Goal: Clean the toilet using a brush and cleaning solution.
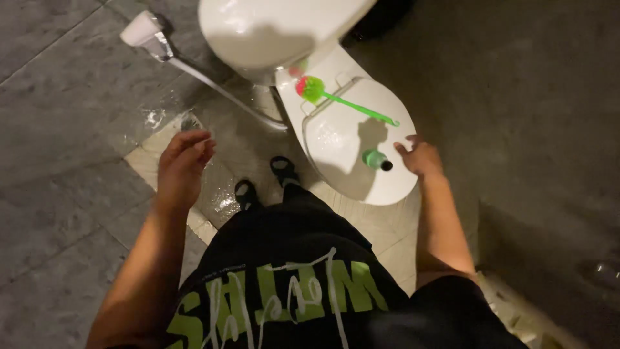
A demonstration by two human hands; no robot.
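Two bare hands, grips apart: R hand (421,157) at glossy oval toilet lid (336,139) w/ green bottle (374,159), L hand (183,165) over wet tiles.

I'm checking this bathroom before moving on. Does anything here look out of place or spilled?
Yes. A green brush and a small green bottle lie on the closed toilet lid, by the right hand. Water glistens on the floor tiles below the empty left hand.

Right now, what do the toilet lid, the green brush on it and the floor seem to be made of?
Toilet lid: looks like glossy white plastic or ceramic; it shows bright reflections. Green brush: apparently plastic, with a thin, vivid green handle and a pink-and-green bristle head. Floor: grey veined tiles, stone or stone-look, with visible joints and wet patches.
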